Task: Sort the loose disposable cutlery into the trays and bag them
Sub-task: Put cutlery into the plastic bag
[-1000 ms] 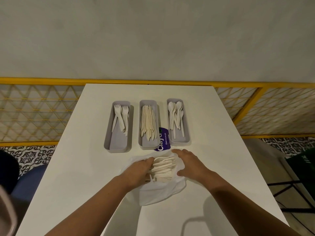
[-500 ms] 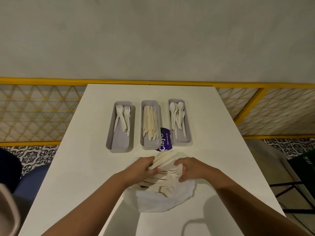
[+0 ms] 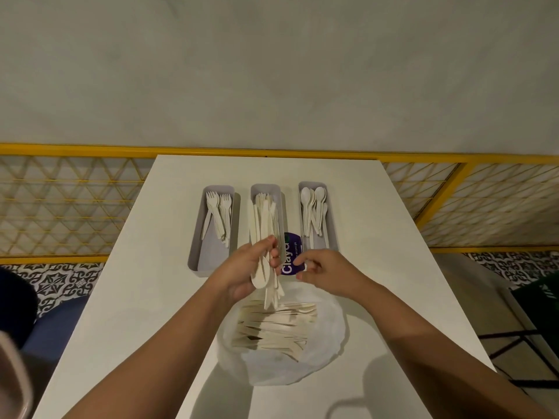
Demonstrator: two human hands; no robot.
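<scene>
Cutlery bundle [image 3: 262, 234] stands upright, gripped by the left hand [image 3: 243, 275] above the plastic bag [image 3: 302, 368] on the worktop [image 3: 136, 297]. The right hand [image 3: 328, 273] hovers beside it, loosely curled, holding nothing. 3 trays [image 3: 208, 252] sit behind.

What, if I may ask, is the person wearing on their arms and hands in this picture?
Nothing that shows: the left hand and right hand are ungloved, with no rings visible on the fingers. The left forearm and right forearm are bare up to the frame's edge, with no sleeves, watch or bracelet in view.
</scene>
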